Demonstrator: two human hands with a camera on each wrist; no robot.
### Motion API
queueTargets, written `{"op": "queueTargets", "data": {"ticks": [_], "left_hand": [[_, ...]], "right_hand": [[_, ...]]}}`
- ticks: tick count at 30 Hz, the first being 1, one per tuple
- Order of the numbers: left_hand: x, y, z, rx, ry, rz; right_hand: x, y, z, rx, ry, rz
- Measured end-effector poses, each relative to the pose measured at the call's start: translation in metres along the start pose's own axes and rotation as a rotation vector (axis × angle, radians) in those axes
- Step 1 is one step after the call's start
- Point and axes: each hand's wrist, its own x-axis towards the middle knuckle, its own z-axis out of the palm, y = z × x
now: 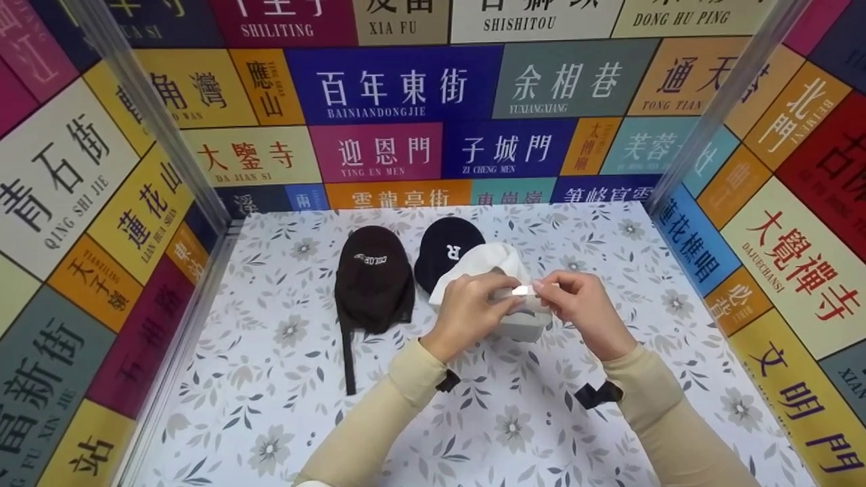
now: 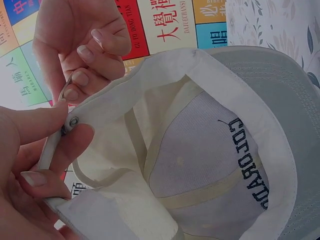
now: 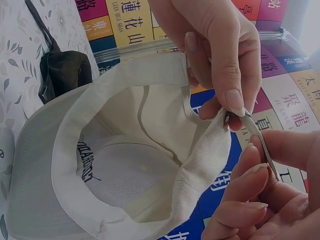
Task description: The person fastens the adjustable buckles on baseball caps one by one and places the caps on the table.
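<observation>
A white baseball cap point(image 1: 484, 260) with a grey brim point(image 2: 270, 75) is held between both hands, its inside showing in the wrist views. My left hand point(image 1: 470, 308) pinches the back of the cap near a small metal fitting point(image 2: 74, 121) at the strap's base. With thumb and fingers, my right hand point(image 1: 585, 308) pinches the narrow strap point(image 3: 265, 145) that runs out from there. Dark lettering point(image 2: 252, 165) reads through the lining. Left of the hands lies a dark brown cap point(image 1: 375, 284), strap stretched toward the near side. Behind the white cap sits a navy cap point(image 1: 450, 240) marked R.
The caps are over a table point(image 1: 270, 406) covered with a floral-patterned cloth. Walls of coloured panels point(image 1: 406, 81) with street names enclose its back and both sides. Clear strips point(image 1: 710, 88) run along the corners. Dark straps point(image 1: 599, 393) sit at both wrists.
</observation>
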Motion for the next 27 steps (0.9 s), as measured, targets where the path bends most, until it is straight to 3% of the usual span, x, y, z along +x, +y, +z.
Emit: {"op": "queueTargets", "data": {"ticks": [9, 17, 27], "left_hand": [[-0.001, 0.0, -0.002, -0.007, 0.002, 0.016], [-0.001, 0.001, -0.001, -0.025, -0.006, 0.026], [-0.001, 0.0, 0.0, -0.031, 0.0, 0.043]], "right_hand": [[0.0, 0.001, 0.005, 0.01, 0.028, -0.012], [0.0, 0.003, 0.012, 0.016, -0.056, -0.031], [-0.002, 0.003, 0.013, 0.015, -0.047, -0.028]]}}
